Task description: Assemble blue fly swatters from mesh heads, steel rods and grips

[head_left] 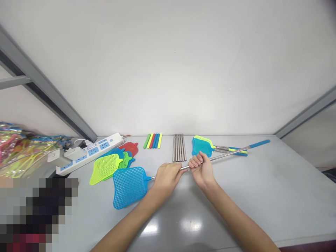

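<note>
Both hands hold one blue fly swatter [130,188] with a long extended metal rod and a blue handle grip [259,143]. My left hand [168,176] is wrapped round the rod near the swatter's head. Further along, my right hand [201,171] curls its fingers round the same rod, palm turned up. The swatter slants across the table, its head at the lower left and its grip at the upper right. Behind my right hand lie fly swatters with short rods, a blue head [201,147] and a yellow-green one among them.
Loose swatter heads [106,168] in several colours lie at left, beside a white power strip [90,152] with plugs. Coloured grips [152,141] and metal rods [179,147] stand in rows near the wall. Bagged goods [28,147] are at far left.
</note>
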`<state>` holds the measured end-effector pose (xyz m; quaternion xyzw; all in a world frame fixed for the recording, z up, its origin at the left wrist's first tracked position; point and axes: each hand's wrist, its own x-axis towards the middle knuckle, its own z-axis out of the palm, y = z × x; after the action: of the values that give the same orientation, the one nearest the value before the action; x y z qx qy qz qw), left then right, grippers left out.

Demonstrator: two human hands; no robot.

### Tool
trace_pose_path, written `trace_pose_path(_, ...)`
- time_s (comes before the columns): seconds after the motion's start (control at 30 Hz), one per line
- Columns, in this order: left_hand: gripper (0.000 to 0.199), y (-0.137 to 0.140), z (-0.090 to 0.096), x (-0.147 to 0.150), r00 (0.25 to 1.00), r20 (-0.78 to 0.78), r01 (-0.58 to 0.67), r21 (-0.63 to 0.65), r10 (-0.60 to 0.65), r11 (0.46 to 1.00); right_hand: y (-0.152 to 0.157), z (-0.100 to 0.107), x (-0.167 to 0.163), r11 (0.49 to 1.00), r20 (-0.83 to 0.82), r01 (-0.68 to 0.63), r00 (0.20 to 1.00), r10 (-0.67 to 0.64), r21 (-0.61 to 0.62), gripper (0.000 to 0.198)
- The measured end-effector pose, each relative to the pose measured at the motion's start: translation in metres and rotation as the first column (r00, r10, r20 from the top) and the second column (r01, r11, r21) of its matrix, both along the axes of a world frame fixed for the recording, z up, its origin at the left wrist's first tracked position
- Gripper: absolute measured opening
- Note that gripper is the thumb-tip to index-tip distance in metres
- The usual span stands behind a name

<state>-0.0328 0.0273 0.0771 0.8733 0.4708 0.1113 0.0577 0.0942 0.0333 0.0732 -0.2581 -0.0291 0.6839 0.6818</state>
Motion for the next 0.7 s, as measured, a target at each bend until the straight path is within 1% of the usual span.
trace_pose_path(0.07, 0.032, 0.000, -0.007, -0.004, 1.000, 0.020, 0.012, -0.001, -0.012, 1.000, 0.000, -0.012, 0.004, 1.000, 0.015, 0.002, 1.000, -0.002, -0.017, 0.031)
trace_pose_path(0.17, 0.032, 0.000, -0.018, -0.010, 0.997, 0.064, 0.051, -0.013, -0.050, 0.999, 0.001, -0.028, 0.014, 0.999, 0.081, 0.037, 0.996, -0.038, 0.018, 0.029)
trace_pose_path(0.27, 0.031, 0.001, -0.026, -0.015, 0.997, 0.071, 0.023, -0.017, -0.022, 1.000, 0.000, -0.039, 0.022, 0.995, 0.091, 0.087, 0.992, -0.091, 0.040, 0.031)
trace_pose_path(0.37, 0.030, 0.004, -0.030, -0.021, 0.996, 0.078, -0.044, 0.000, 0.044, 0.999, 0.000, -0.044, 0.025, 0.996, 0.073, 0.081, 0.994, -0.083, 0.039, 0.031)
trace_pose_path(0.43, 0.030, 0.005, -0.032, -0.023, 0.993, 0.091, -0.077, 0.005, 0.076, 0.997, 0.001, -0.046, 0.026, 0.997, 0.096, 0.063, 0.993, -0.068, 0.050, 0.030)
trace_pose_path(0.53, 0.031, 0.005, -0.037, -0.023, 0.991, 0.108, -0.083, -0.018, 0.084, 0.996, 0.003, -0.050, 0.027, 0.996, 0.126, 0.055, 0.990, -0.062, 0.064, 0.032)
trace_pose_path(0.7, 0.032, 0.005, -0.048, -0.016, 0.989, 0.122, -0.078, -0.048, 0.083, 0.996, 0.008, -0.060, 0.030, 0.996, 0.146, 0.078, 0.986, -0.084, 0.047, 0.038)
